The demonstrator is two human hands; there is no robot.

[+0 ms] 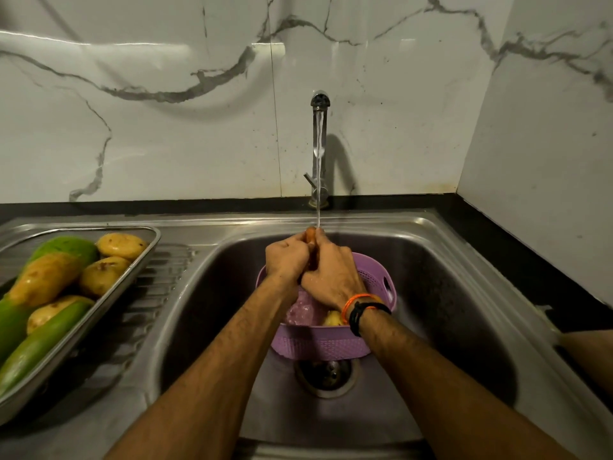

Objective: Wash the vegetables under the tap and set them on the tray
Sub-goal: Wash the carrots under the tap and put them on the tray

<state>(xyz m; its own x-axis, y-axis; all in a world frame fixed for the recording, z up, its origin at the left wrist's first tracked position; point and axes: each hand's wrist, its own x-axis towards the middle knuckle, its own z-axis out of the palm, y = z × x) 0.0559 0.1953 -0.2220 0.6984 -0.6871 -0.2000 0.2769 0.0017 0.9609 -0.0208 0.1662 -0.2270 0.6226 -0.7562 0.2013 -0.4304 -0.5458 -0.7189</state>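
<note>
Under tap (319, 104), hands grip smooth carrot (310, 234)

I look down on a steel sink (441, 247) with a ribbed draining board (159, 280), set in a dark countertop (491, 240); glossy white marble-veined wall tiles (166, 127) meet at a right-hand corner; a light streak glares upper left.
</note>
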